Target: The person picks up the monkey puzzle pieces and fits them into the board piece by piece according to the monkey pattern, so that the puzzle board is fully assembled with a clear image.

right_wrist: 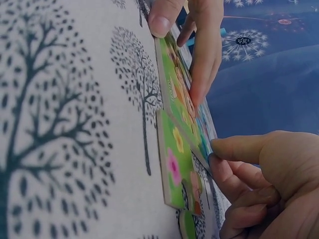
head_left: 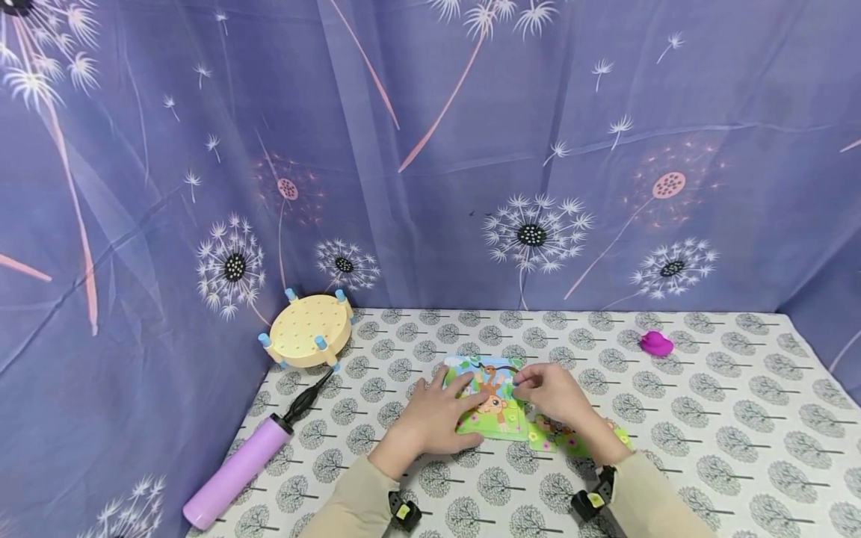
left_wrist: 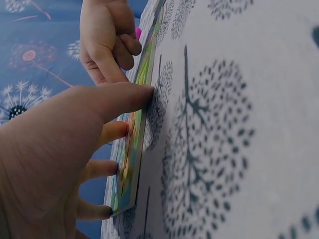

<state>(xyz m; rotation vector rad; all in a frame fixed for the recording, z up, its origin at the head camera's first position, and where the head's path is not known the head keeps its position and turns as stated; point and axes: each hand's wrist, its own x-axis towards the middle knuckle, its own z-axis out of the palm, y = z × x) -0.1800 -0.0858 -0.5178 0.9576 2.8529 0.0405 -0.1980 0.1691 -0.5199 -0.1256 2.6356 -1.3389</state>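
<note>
A flat jigsaw puzzle (head_left: 498,422) with a monkey picture lies on the tree-print cloth. Across its left side my left hand (head_left: 437,418) rests with spread fingers; in the left wrist view the thumb (left_wrist: 132,94) touches the near edge while the fingertips press the face. At the puzzle's right edge, my right hand (head_left: 554,392) has its thumb and forefinger pinched together. The right wrist view shows these fingertips at the edge of the puzzle (right_wrist: 182,124); whether they hold a separate piece is unclear. Loose green puzzle pieces (right_wrist: 174,159) lie beside it, partly under my right wrist.
To the left lies a lilac hand pump (head_left: 235,474) with a black nozzle. Behind it a small yellow stool (head_left: 309,332) with blue-tipped legs leans by the curtain. A magenta toy (head_left: 655,344) sits at the back right.
</note>
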